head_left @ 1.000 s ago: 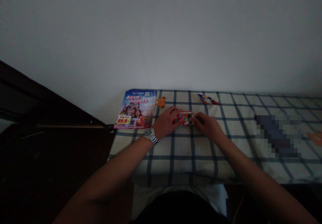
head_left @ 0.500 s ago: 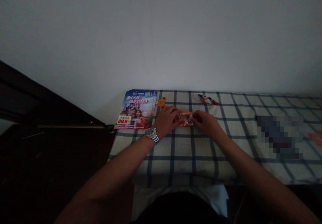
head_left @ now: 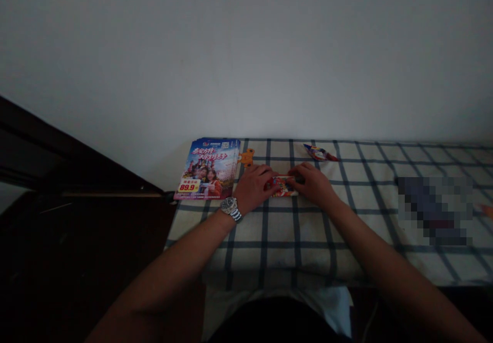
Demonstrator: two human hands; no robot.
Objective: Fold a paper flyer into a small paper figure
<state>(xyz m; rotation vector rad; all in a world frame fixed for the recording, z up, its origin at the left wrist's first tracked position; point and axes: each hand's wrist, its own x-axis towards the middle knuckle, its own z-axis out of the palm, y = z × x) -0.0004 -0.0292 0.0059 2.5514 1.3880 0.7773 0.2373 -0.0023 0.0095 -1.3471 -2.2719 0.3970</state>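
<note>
A small flat rectangle with a red, colourful print (head_left: 284, 186), possibly folded paper, lies on the checked cloth between my hands. My left hand (head_left: 254, 185), with a metal watch at its wrist, grips its left end, fingers over the top and thumb along the near side. At its upper right my right hand (head_left: 313, 183) has thumb and fingers closed on the edge. The fingers hide both ends of the piece. Left of my left hand lies a stack of blue and pink flyers (head_left: 208, 171).
A crumpled or folded blue and red piece (head_left: 319, 152) lies near the wall. Beside the flyers is an orange bear shape (head_left: 246, 158). A blurred dark item (head_left: 431, 209) is on the right, with another orange shape (head_left: 488, 210) at the frame's edge. The checked tablecloth (head_left: 277, 230) meets the wall.
My right hand has moved slightly up and left over the printed piece, covering its upper right corner. My left hand stays almost where it was.
</note>
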